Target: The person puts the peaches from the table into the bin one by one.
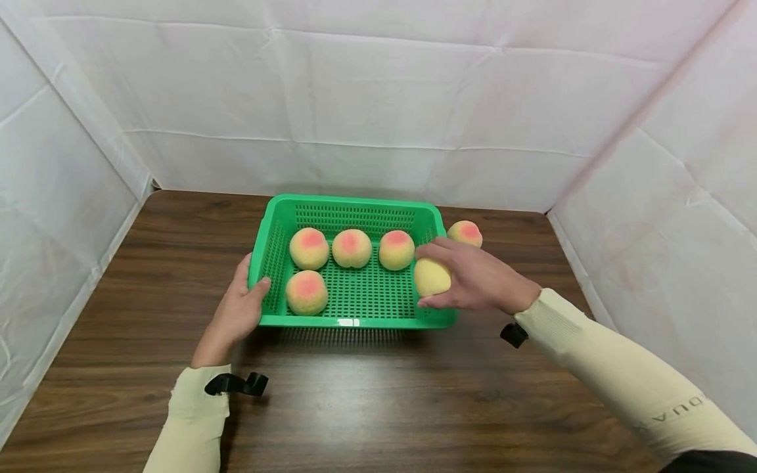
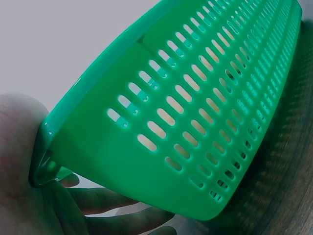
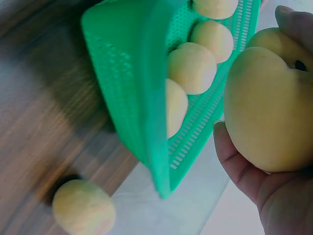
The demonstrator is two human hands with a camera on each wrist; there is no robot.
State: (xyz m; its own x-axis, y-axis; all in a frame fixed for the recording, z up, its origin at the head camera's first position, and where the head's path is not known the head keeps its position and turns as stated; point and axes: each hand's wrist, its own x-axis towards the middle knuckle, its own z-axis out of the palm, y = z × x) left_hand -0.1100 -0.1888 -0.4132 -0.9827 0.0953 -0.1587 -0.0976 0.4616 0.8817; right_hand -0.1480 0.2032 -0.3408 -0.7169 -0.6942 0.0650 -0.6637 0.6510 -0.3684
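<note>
A green plastic basket (image 1: 355, 322) with slotted walls is in the middle of the head view. My left hand (image 1: 239, 307) grips its left end, thumb over the rim and fingers along the outside. Several pink-and-yellow peaches lie inside: three along the back, among them a peach (image 1: 351, 248) in the centre, and one peach (image 1: 307, 293) at front left. My right hand (image 1: 481, 276) holds another peach (image 1: 432, 277) over the basket's right end, thumb and fingers around its sides. The right wrist view shows this held peach (image 3: 269, 112) close up, beside the basket wall (image 3: 122, 73).
One more peach (image 1: 465, 233) lies on the dark wooden table (image 1: 367, 407), just outside the basket's back right corner and behind my right hand. White sheeting (image 1: 367, 112) hangs along the table's back and both sides.
</note>
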